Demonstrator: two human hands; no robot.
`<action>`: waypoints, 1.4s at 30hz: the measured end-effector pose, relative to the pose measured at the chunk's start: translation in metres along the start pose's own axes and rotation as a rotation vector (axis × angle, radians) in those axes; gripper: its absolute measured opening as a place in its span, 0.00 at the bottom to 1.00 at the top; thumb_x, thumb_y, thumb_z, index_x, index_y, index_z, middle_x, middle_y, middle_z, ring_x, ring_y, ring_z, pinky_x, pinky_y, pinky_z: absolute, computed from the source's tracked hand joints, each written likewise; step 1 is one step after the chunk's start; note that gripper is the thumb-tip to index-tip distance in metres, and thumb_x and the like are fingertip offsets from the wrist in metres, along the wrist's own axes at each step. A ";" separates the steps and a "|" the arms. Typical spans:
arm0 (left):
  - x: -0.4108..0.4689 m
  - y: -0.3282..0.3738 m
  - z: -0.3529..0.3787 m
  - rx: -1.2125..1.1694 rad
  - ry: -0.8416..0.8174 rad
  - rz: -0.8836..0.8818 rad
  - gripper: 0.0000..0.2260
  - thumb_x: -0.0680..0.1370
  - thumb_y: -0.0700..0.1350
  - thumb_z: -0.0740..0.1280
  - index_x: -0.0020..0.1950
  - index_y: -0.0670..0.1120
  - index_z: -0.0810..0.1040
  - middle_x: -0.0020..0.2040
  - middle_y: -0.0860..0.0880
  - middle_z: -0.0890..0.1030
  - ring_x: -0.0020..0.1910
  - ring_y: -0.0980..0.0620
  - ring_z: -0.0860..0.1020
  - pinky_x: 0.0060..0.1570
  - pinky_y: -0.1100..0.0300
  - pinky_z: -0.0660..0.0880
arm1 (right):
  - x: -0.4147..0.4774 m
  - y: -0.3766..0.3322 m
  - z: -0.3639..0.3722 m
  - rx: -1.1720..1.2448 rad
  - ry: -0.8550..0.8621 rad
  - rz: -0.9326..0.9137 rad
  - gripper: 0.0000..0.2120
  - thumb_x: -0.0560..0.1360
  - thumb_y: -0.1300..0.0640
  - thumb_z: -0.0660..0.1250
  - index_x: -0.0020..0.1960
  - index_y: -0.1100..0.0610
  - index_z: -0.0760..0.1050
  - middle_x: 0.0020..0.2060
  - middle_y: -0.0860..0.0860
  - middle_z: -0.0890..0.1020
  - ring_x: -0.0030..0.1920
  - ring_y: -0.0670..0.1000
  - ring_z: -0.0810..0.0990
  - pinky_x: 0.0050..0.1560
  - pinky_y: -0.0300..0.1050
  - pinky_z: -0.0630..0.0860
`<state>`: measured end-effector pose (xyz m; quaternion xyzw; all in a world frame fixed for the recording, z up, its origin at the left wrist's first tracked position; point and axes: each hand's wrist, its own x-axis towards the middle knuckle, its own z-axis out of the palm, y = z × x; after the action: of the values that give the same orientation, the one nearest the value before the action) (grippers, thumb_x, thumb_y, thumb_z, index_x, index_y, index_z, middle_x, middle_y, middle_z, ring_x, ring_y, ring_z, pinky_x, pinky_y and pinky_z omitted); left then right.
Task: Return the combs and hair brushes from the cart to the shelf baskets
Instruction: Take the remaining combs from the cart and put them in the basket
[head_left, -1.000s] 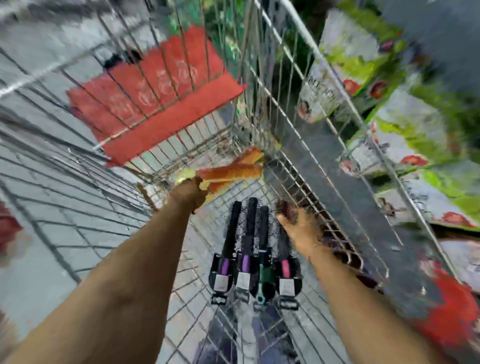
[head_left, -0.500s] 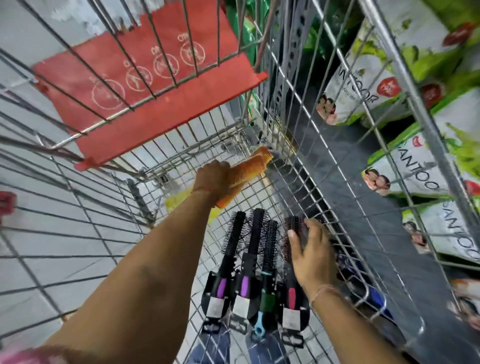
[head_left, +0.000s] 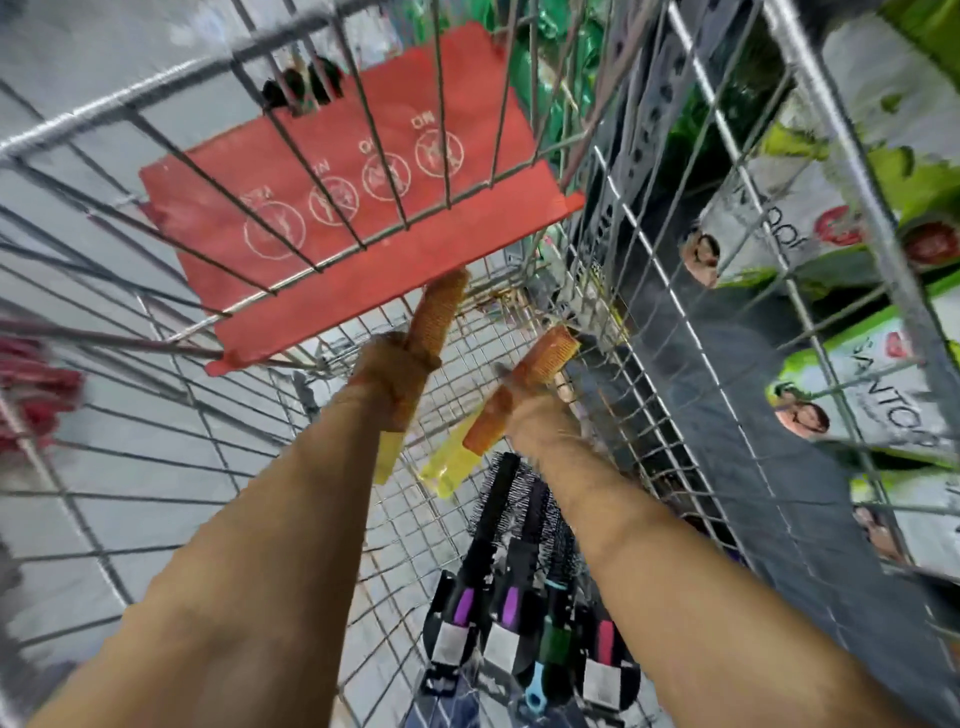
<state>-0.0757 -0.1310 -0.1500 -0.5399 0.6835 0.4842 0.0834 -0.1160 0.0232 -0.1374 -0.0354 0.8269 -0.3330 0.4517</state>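
Both arms reach down into the wire cart. My left hand is closed around an orange comb that points up toward the red seat flap. My right hand grips a second orange comb, tilted toward the cart's right wall. A yellow comb shows just below the two hands; who holds it I cannot tell. Several black hair brushes with purple, green and pink handles lie side by side on the cart floor under my right forearm.
The red child-seat flap hangs over the far end of the cart. Shelves at the right hold green and white product packs. Grey floor shows through the wires at the left. The image is blurred by motion.
My right hand left the hair brushes, moved forward and took hold of a second orange comb. My left hand lifted its orange comb higher, toward the red flap.
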 end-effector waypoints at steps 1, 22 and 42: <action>0.000 0.000 -0.001 0.069 -0.026 0.008 0.17 0.72 0.37 0.70 0.60 0.34 0.75 0.43 0.41 0.80 0.45 0.46 0.77 0.39 0.66 0.75 | 0.003 -0.006 0.008 0.176 -0.039 0.068 0.21 0.81 0.63 0.52 0.73 0.66 0.58 0.72 0.62 0.65 0.70 0.60 0.66 0.23 0.21 0.67; -0.069 0.018 -0.017 0.120 -0.539 -0.073 0.07 0.70 0.35 0.70 0.37 0.45 0.74 0.24 0.53 0.76 0.30 0.52 0.66 0.34 0.60 0.64 | -0.037 0.017 -0.011 0.892 0.298 0.122 0.10 0.67 0.70 0.71 0.35 0.56 0.76 0.32 0.51 0.78 0.34 0.50 0.78 0.29 0.32 0.74; -0.384 0.233 -0.032 0.091 -1.537 0.666 0.21 0.39 0.49 0.83 0.27 0.44 0.83 0.24 0.53 0.82 0.24 0.59 0.81 0.28 0.69 0.78 | -0.386 -0.042 -0.160 0.893 1.343 -0.764 0.14 0.72 0.69 0.66 0.35 0.52 0.72 0.32 0.50 0.76 0.30 0.32 0.75 0.34 0.30 0.71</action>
<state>-0.0989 0.0852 0.2446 0.1747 0.5789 0.6885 0.4004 -0.0223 0.2128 0.2257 0.0733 0.6422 -0.7023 -0.2983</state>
